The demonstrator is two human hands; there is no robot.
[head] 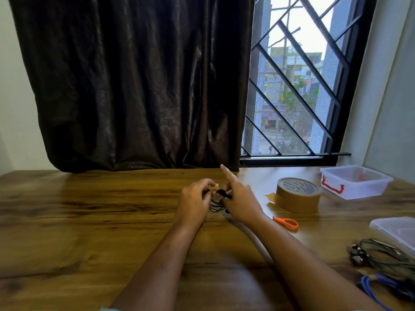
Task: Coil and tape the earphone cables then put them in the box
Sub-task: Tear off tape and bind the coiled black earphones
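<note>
A coiled black earphone cable [217,205] is held between both hands over the middle of the wooden table [89,209]. My left hand [195,199] grips its left side, where a scrap of brown tape [214,188] shows at the fingertips. My right hand [239,198] pinches the coil's right side, its index finger pointing up and away. The roll of brown tape [297,195] sits to the right with a loose tab. The clear plastic box [356,181] with a red latch stands at the far right.
Orange-handled scissors [286,222] lie by my right forearm. At the right edge are a clear lid [397,231], a heap of dark earphone cables [381,257] and a blue cable [377,288]. A dark curtain and barred window stand behind the table.
</note>
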